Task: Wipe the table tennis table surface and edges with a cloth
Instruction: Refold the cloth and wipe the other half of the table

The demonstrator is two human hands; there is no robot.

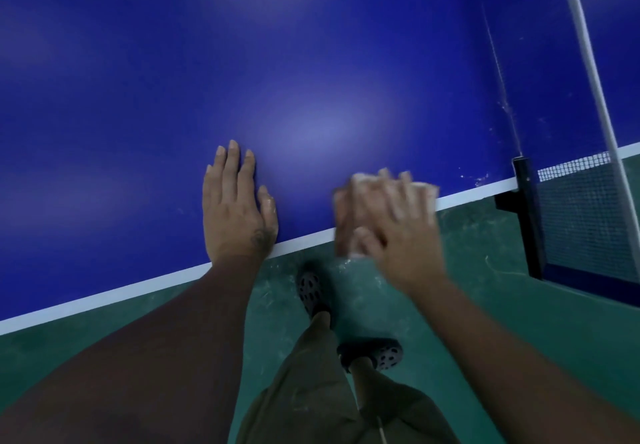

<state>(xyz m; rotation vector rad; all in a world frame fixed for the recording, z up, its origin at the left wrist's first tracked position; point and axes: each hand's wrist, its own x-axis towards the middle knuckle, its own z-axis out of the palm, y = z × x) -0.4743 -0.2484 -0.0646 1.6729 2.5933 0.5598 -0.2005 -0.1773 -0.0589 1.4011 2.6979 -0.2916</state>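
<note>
Blue table tennis table (311, 62) filled the view, and both hands were down at its near edge, well apart from each other. The left hand (239, 211) lay flat, palm down, fingers straight and close together, pointing in toward the middle of the tabletop. Its wrist sat right over the white edge line (104, 296), and it held nothing.

Over to the right, the right hand (391, 229) was blurred, so detail was thin, but the fingers looked spread and fairly straight, pressed on top of the cloth (344, 225). That cloth, pale with a pinkish cast, sat right on the near edge. It covered the white line there, one part on the blue surface and one part hanging just past the edge. The thumb lay low, near the overhanging part; whether it hooked under the edge could not be told.

Further right along the same edge, the black net post (528, 208) was clamped to the table, with the dark net (581, 208) stretching away from it. A few pale specks dotted the blue near that post.

Below the edge lay green floor (502, 287), olive trousers (311, 391), and two dark perforated shoes (310, 287).
</note>
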